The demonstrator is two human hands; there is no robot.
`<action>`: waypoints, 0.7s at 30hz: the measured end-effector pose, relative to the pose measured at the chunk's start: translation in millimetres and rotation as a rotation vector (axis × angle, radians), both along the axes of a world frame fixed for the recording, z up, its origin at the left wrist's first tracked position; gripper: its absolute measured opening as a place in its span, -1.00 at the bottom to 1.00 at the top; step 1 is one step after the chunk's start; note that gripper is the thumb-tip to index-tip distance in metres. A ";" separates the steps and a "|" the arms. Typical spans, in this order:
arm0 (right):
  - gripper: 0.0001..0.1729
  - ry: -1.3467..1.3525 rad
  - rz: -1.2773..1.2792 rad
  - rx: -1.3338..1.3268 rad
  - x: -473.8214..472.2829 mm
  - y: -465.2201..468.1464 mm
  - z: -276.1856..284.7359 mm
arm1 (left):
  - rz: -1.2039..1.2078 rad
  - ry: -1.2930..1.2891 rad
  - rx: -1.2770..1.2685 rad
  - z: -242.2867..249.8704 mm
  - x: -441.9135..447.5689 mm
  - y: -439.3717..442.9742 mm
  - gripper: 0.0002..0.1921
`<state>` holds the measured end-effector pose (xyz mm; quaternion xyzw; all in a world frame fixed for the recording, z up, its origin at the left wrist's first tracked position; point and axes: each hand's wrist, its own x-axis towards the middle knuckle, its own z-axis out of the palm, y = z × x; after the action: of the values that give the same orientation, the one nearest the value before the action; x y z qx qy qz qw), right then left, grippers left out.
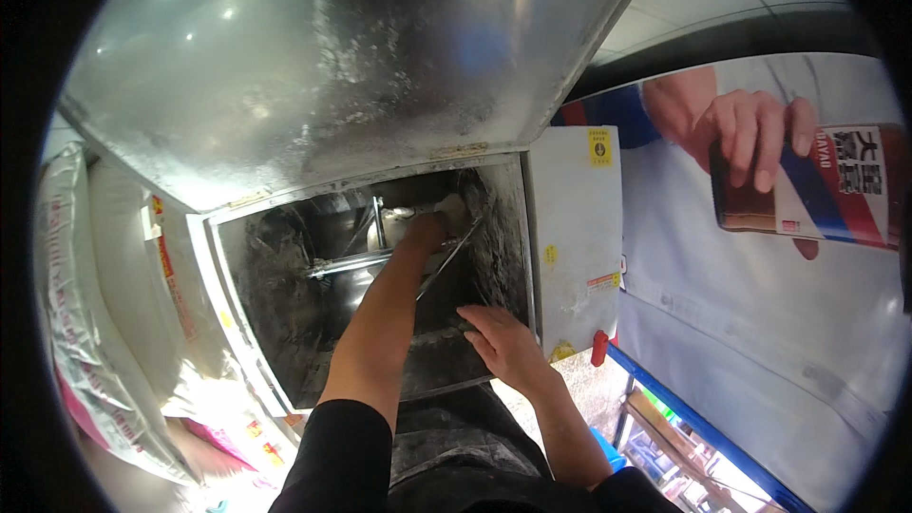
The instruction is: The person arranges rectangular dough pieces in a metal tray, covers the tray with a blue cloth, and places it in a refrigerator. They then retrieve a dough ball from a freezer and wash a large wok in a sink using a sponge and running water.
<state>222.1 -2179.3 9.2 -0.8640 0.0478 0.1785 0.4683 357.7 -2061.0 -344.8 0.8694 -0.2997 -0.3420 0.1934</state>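
Observation:
A deep metal machine tub [278,299], smeared with pale residue, lies open below me, its large metal lid [320,71] raised. Across the tub runs a shiny metal mixing shaft with rods [349,263]. My left hand [426,231] reaches deep inside, at a pale dough-like mass [452,208] near the far right corner; its fingers are mostly hidden, so its grip is unclear. More pale material [385,228] lies behind the shaft. My right hand [502,349] is over the near right part of the tub, fingers apart and holding nothing.
Large printed sacks [92,313] stand at the left. A white side housing [573,228] with a red knob or handle [599,348] adjoins the tub on the right. Beyond it hangs a big printed banner [748,299], with cluttered shelving [670,434] below.

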 end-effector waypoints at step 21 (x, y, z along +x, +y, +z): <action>-0.56 -0.711 -0.246 0.036 144.9 -72.1 164.6 | 1.032 0.405 -0.684 176.7 -31.8 124.4 -0.72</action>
<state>367.1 -2251.4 173.9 -0.8514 -0.0177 -0.1892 0.4888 325.9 -1936.6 -168.1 0.7094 0.1068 -0.2475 0.6512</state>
